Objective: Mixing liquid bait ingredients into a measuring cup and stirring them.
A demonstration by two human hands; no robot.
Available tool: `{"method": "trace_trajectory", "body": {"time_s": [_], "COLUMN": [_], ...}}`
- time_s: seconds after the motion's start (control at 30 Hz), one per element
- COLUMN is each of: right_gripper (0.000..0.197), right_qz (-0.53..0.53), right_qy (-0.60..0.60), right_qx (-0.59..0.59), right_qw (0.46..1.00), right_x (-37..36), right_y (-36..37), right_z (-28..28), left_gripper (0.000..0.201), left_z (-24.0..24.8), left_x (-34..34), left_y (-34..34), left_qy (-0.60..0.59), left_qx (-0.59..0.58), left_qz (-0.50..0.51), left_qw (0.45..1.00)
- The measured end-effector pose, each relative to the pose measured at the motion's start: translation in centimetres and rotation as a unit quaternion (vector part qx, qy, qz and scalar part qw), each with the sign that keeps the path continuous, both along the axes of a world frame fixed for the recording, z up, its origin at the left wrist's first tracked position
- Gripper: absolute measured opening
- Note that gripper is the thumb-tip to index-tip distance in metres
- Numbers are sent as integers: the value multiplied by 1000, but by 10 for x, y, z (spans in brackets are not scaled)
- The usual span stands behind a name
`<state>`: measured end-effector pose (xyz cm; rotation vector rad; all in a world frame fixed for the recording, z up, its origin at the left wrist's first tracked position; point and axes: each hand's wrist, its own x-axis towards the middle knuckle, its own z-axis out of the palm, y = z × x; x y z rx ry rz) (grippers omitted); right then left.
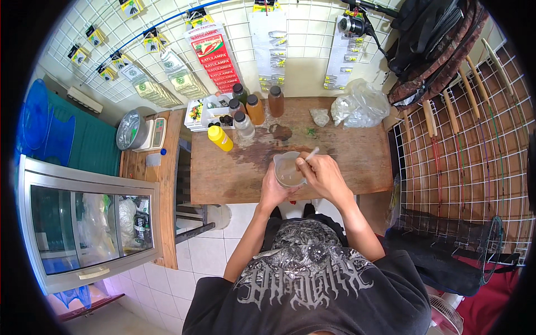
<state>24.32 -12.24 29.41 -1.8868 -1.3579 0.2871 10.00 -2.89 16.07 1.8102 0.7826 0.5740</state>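
Observation:
My left hand [273,188] is wrapped round the near left side of a translucent plastic cup [279,160], which holds a cloudy, pale brownish liquid. Pinched in the fingers of my right hand [324,176] is a white stick-like handle [314,151] that slants over the cup's right rim; its lower end is hidden, so I cannot tell whether it belongs to a spoon. The cup is close to the front edge of the worn wooden table [357,162]. A yellow squeeze bottle [220,138] and a clear dark-capped bottle [244,127] stand beyond it to the left.
Behind these are an orange bottle [255,111], a brown bottle [276,103] and a white divided box [195,125]. Plastic bags of white material [363,106] lie at the back right. A kitchen scale [158,134] sits on the left side table. Fishing tackle hangs on wire racks [474,162].

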Motion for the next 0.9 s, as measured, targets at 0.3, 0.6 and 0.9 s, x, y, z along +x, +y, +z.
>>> {"method": "trace_trajectory", "body": {"time_s": [0.3,0.6,0.9], "right_gripper": [24,24,25], "right_qz": [6,2,-4], "right_qy": [6,-8,-34], "right_qx": [-30,-37,-15], "right_qw": [1000,999,999], "right_x": [-1,-1,-1], "right_y": [-2,-2,1], "right_z": [5,8,5], "left_gripper": [93,92,93], "left_z": [11,7,5], "left_x": [0,0,2], "left_y": [-3,-2,-4], "left_qy": [14,9,9], "left_qx": [0,12,24], "left_qz": [4,5,2], "left_qw": [1000,1000,1000]}}
